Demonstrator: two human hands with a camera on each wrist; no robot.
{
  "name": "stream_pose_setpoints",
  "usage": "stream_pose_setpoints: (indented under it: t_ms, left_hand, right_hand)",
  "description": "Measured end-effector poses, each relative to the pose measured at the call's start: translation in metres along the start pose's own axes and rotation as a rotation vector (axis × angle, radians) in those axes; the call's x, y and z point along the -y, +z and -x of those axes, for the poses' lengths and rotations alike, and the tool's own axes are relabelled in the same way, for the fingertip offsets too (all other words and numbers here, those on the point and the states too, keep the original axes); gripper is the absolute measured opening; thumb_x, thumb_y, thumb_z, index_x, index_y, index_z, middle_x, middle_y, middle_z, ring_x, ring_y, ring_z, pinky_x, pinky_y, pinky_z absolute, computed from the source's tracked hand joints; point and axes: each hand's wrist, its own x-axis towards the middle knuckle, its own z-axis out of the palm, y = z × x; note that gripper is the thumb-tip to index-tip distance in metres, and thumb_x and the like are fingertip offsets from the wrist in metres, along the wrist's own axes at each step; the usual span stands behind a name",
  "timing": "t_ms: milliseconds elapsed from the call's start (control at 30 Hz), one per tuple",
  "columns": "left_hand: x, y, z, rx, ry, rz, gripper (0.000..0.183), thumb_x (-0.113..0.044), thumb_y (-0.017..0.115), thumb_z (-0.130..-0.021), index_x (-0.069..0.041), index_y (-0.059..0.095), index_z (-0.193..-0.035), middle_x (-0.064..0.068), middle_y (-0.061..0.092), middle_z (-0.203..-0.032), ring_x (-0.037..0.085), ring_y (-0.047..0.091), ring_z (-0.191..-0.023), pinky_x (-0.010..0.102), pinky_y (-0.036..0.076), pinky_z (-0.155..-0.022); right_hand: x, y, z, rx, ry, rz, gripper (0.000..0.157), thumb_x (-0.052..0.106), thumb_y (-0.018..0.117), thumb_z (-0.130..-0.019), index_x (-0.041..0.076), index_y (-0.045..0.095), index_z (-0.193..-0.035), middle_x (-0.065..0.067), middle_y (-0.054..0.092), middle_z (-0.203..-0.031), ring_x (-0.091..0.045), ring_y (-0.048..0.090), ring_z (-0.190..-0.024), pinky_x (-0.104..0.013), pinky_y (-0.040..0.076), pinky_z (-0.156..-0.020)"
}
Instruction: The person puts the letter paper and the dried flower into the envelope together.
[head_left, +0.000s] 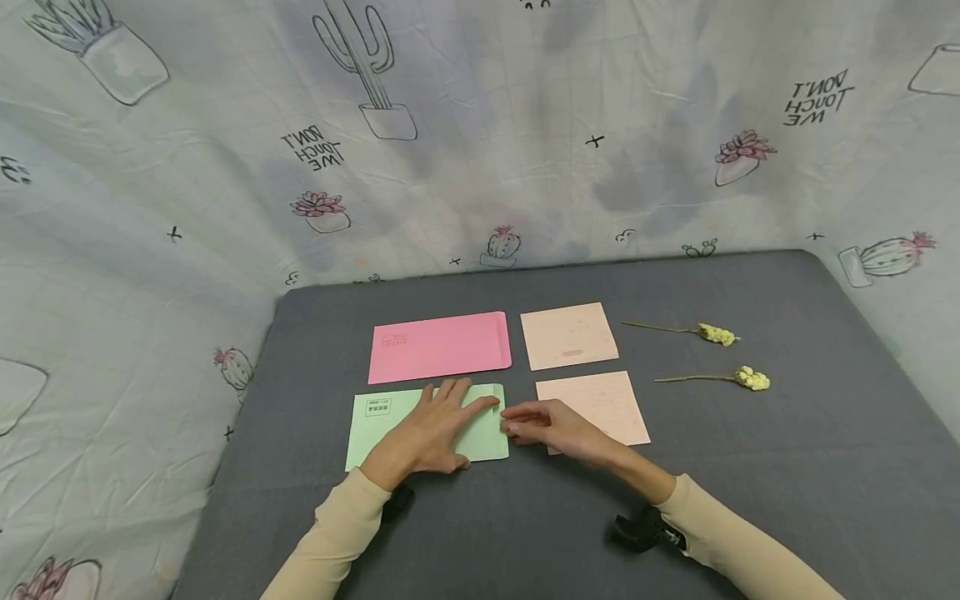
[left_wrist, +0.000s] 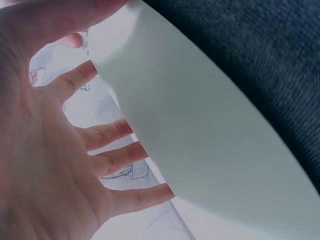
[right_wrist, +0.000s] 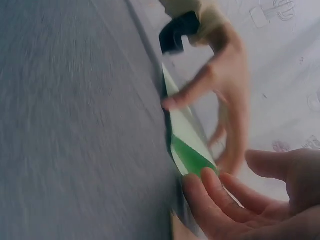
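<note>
A light green envelope (head_left: 483, 446) lies lengthwise on the table, printing at its far left corner. My left hand (head_left: 435, 425) spreads over it, fingertips on the paper and thumb at the near edge. In the left wrist view the envelope (left_wrist: 195, 115) rises in a curve beside the spread fingers. My right hand (head_left: 555, 425) is at the envelope's right end. The right wrist view shows its fingertips touching a darker green flap (right_wrist: 191, 157), with the thumb held apart from them. A pink envelope (head_left: 442, 346) lies just beyond the green one.
Two peach paper sheets (head_left: 570, 336) lie right of the envelopes, the nearer sheet (head_left: 600, 404) partly behind my right hand. Farther right are two yellow dried flower stems (head_left: 716, 335). Grey cloth covers the table (head_left: 517, 533); a printed curtain (head_left: 525, 125) hangs behind and at the sides.
</note>
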Motion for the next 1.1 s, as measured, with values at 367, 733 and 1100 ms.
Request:
stream_pose_setpoints:
  t_ms: [367, 733, 1100]
  left_hand:
    - [0.001, -0.001, -0.001, -0.006, 0.001, -0.015, 0.089, -0.043, 0.078, -0.059, -0.033, 0.034, -0.135, 0.011, 0.033, -0.133, 0.027, 0.034, -0.119, 0.054, 0.03, -0.093]
    - [0.001, -0.001, -0.002, -0.013, -0.004, -0.019, 0.089, -0.044, 0.079, -0.058, -0.033, 0.034, -0.134, 0.01, 0.035, -0.13, 0.025, 0.035, -0.116, 0.052, 0.032, -0.09]
    - [0.001, 0.003, -0.002, -0.025, -0.008, -0.012, 0.09, -0.044, 0.079, -0.057, -0.033, 0.035, -0.134, 0.01, 0.036, -0.129, 0.025, 0.035, -0.115, 0.05, 0.033, -0.089]
  right_hand:
    - [-0.005, -0.067, 0.032, -0.355, -0.248, 0.749, 0.038, 0.009, 0.072, -0.074, 0.0, 0.062, -0.11, -0.011, 0.061, -0.106, -0.026, 0.056, -0.098, -0.04, 0.045, -0.081]
    - [-0.011, -0.104, 0.056, -0.378, -0.055, 0.943, 0.051, 0.017, 0.078, -0.069, -0.001, 0.059, -0.113, -0.019, 0.05, -0.108, -0.033, 0.044, -0.1, -0.045, 0.04, -0.077]
    - [-0.02, -0.087, 0.061, -0.582, -0.026, 0.966, 0.051, 0.019, 0.079, -0.067, 0.005, 0.059, -0.111, -0.015, 0.052, -0.102, -0.03, 0.051, -0.089, -0.043, 0.043, -0.069]
